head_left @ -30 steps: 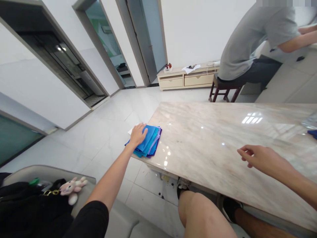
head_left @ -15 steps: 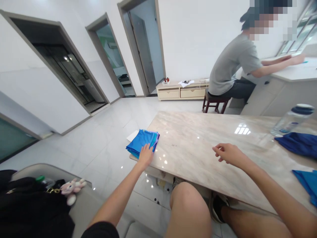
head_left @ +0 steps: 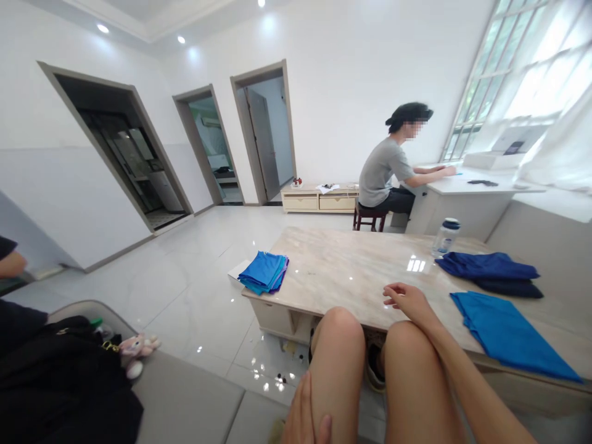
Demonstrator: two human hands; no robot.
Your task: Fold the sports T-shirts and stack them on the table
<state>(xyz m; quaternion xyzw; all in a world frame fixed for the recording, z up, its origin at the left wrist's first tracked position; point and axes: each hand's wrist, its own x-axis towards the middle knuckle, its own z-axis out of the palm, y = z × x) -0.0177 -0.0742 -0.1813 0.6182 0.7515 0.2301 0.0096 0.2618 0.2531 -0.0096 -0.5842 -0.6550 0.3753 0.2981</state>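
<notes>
My left hand [head_left: 306, 412] lies flat against my left thigh, fingers stretched out, holding nothing. Over the table's near edge, close to my knee, hovers my right hand [head_left: 409, 301]; its fingers are loosely bent and apart, with nothing in them. A stack of folded blue and purple cloths [head_left: 263, 271] sits at the left end of the marble-topped table [head_left: 342, 265], beyond reach of either hand's fingers. To the right of my right hand lies a flat folded bright blue cloth [head_left: 513, 333]. Behind it is a dark blue folded cloth [head_left: 485, 266] on a darker one.
A clear water bottle [head_left: 446, 237] stands at the table's back right. Another person [head_left: 386, 166] sits on a stool at a white counter [head_left: 490, 188]. On the left, a black bag [head_left: 69, 376] with a pink plush toy [head_left: 136, 350] rests on the grey seat [head_left: 185, 394].
My left hand has left the cloth stack and come back onto my thigh. My right hand stays near the table's edge. The view has tilted up and turned right.
</notes>
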